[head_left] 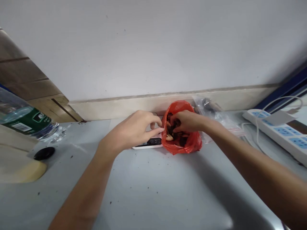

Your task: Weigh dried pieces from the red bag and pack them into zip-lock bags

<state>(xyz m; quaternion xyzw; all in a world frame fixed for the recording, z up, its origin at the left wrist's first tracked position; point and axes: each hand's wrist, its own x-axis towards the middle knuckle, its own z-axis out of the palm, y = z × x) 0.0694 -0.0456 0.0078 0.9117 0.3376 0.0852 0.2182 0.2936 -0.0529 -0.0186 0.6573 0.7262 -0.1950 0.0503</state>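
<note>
A red plastic bag [181, 149] stands with its mouth gaping, holding dark pieces and a few pale, curved ones whose kind I cannot make out. My left hand [136, 129] pinches at the bag's left rim with thumb and forefinger. Inside the mouth, my right hand [185, 120] has its fingers curled down among the pieces; what lies between the fingertips is hidden. Below my left hand, partly covered by it and the bag, is a flat white device [153, 142] with a black panel of small buttons, like a kitchen scale.
A clear zip bag [212, 110] with dark contents lies right of the red bag, against the wall. Further right are a white power strip [280, 127] and a white cable [257, 127]. At left are a green-labelled water bottle [31, 119], a black lid [44, 153] and a pale yellowish container [26, 169].
</note>
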